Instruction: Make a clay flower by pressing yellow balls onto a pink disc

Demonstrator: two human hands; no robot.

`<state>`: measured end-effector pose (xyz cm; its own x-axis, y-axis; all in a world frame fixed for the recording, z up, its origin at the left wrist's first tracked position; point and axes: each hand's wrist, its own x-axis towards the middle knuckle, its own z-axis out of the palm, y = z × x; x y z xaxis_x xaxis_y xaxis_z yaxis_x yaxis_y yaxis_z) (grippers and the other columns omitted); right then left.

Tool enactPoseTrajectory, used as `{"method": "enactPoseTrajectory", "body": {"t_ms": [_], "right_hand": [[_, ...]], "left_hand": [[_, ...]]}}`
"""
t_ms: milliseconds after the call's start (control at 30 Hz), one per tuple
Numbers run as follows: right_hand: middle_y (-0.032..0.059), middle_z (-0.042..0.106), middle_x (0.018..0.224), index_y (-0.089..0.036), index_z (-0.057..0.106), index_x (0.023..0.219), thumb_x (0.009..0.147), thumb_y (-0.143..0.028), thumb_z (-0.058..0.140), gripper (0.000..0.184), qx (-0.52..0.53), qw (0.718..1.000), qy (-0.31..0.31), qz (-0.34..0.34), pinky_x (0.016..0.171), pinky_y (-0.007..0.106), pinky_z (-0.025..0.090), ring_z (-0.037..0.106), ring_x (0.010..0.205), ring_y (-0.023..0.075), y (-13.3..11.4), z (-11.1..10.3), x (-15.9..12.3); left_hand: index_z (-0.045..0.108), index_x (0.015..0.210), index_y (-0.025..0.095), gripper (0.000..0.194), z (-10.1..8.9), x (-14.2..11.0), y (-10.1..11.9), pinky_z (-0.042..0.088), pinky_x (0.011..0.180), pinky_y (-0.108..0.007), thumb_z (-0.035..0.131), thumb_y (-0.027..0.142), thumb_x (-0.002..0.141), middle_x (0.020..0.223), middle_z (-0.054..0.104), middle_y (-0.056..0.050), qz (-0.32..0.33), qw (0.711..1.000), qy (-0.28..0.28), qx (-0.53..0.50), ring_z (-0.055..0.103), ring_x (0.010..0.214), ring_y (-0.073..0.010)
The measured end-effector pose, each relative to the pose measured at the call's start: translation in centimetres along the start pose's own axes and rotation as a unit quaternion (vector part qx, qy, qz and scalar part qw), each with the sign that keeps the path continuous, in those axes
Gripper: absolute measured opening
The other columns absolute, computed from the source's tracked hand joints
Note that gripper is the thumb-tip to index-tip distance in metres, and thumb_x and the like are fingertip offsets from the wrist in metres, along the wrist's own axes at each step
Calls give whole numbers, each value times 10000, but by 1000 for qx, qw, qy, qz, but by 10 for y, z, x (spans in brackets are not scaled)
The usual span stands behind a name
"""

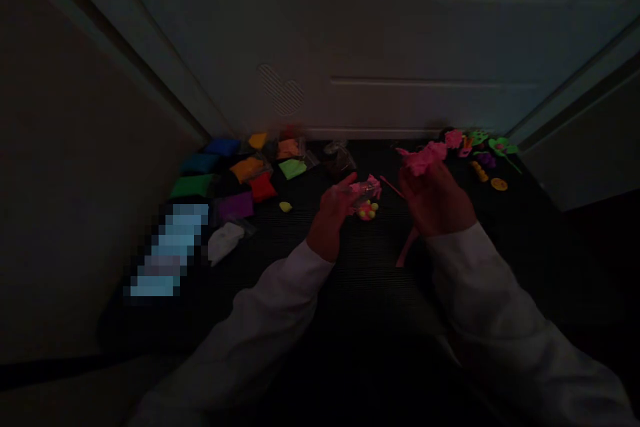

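My left hand (330, 219) is closed on a crinkled clear plastic bag (367, 188) with pink clay in it. Just below the bag is a small pink piece with yellow balls (368, 211), resting on the dark table. Raised to the right, my right hand (443, 203) holds a ragged lump of pink clay (425, 157) at its fingertips; the fingers are partly hidden behind the lump. Between the hands lies a thin pink stick (392, 187). A flatter pink tool (407, 248) lies near the right wrist, and its upper end is covered.
Several bags of coloured clay lie at the left, among them a green bag (193, 185), a red bag (262, 187) and a white bag (225, 241). A blurred bright screen (170, 250) is nearer. Small shaped pieces, including a green flower (503, 145), sit far right. A pale panel (400, 47) stands behind.
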<state>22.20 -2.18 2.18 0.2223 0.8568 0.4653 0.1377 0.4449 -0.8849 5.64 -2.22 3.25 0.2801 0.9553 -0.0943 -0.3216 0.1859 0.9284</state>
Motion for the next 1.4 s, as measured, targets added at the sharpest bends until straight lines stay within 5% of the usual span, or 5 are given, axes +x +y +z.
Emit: {"method": "enactPoseTrajectory", "body": {"t_ms": [300, 700, 900, 1167, 1400], "right_hand": [[31, 598, 1120, -235, 565, 1044, 798, -169, 447, 281, -209, 947, -176, -167, 1026, 387, 326, 496, 1113, 138, -18, 21, -20], [27, 635, 1011, -263, 568, 1024, 793, -187, 463, 265, -92, 974, 107, -175, 850, 397, 479, 596, 930, 163, -70, 1, 47], [48, 598, 1112, -273, 486, 1165, 718, -56, 523, 498, -293, 862, -9, -414, 973, 448, 387, 527, 1074, 192, -81, 42, 38], [35, 642, 1010, -261, 533, 1074, 824, -138, 372, 322, -91, 976, 31, -198, 811, 355, 520, 614, 917, 154, -92, 35, 53], [33, 597, 1100, -276, 525, 1114, 754, -71, 473, 417, -203, 926, 61, -312, 1008, 450, 351, 530, 1067, 191, -98, 33, 41]], "left_hand": [[589, 1020, 267, 291, -12, 1, -9, 81, 1075, -261, 415, 191, 800, 1252, 473, 42, 205, 939, -48, 271, 271, 1231, -121], [612, 927, 177, 328, 25, 25, 65, 293, 989, -393, 353, 340, 808, 1197, 524, -40, -20, 972, 15, -234, 366, 1209, -210], [534, 1068, 131, 407, 61, 22, 100, 435, 844, -283, 249, 327, 854, 1036, 604, -83, -52, 928, -42, -366, 523, 1037, -160], [476, 1136, 212, 366, 57, 16, 107, 439, 785, -305, 274, 313, 847, 1212, 512, -27, -38, 932, -21, -360, 472, 1106, -178], [497, 1120, 189, 445, 56, 16, 106, 449, 761, -310, 218, 401, 847, 1242, 483, -40, -71, 931, -64, -352, 430, 1152, -199]]}}
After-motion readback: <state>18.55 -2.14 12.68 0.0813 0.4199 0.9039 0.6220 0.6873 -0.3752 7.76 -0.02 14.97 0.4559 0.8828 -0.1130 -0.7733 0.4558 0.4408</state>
